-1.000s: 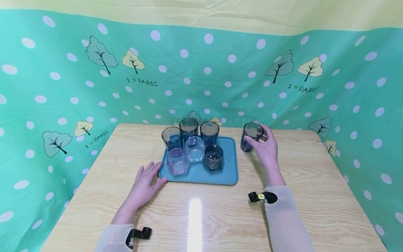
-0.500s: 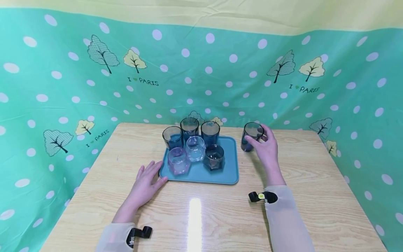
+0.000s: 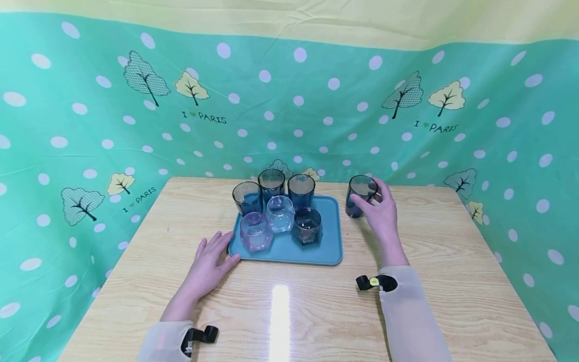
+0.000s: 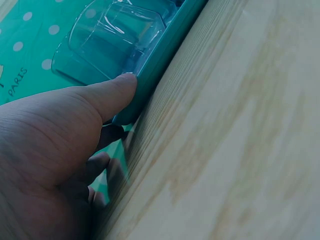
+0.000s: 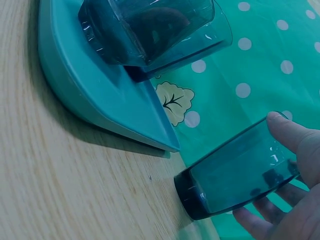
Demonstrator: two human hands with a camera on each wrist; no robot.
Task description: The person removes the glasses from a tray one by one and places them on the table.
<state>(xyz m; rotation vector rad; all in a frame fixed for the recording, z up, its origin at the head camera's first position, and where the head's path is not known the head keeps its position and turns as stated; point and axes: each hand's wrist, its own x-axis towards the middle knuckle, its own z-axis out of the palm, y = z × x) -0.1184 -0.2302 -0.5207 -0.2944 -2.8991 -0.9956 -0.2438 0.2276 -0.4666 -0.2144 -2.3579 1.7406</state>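
Observation:
My right hand grips a tall dark blue-grey glass tumbler from its right side, thumb near the rim. The tumbler is upright, to the right of the tray; whether its base touches the table, I cannot tell. My left hand lies at the front left corner of the blue tray, fingers extended. In the left wrist view the left thumb touches the tray's rim. Three similar tumblers stand on the tray's back part. Before them are a pinkish glass, a clear glass and a dark short glass.
Light wooden table lies under everything. A green dotted curtain hangs behind and along the sides. The tray's right edge stands a short gap from the held tumbler.

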